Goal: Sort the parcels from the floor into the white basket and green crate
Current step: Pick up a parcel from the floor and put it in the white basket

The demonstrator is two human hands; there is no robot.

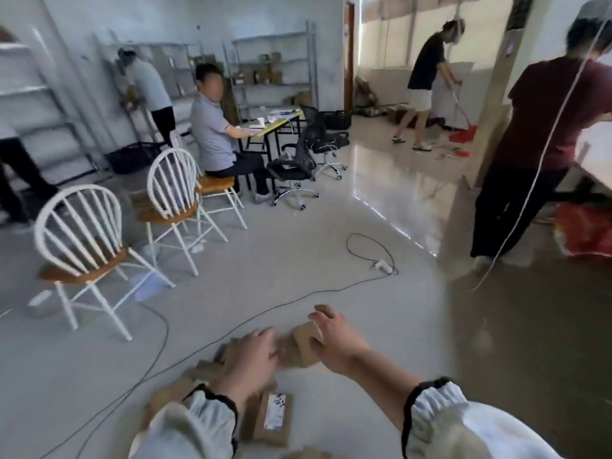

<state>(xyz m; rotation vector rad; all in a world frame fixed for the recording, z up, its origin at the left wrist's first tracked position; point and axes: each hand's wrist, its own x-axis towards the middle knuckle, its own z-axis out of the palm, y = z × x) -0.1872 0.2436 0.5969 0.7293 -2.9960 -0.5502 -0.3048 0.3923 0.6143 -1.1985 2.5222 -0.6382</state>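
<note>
Gripping a small brown parcel (306,341) in our right hand (334,342), fingers curled over its far edge, we keep it at the heap of parcels (202,371). Our left hand (251,356) sits just beside, blurred, so we cannot tell its grip. Bare floor (381,326) opens beyond and right; a cable (281,306) crosses ahead-left.

The right hand (335,341) grips a brown parcel (306,337), left hand (253,354) spread over the pile (266,425).
</note>
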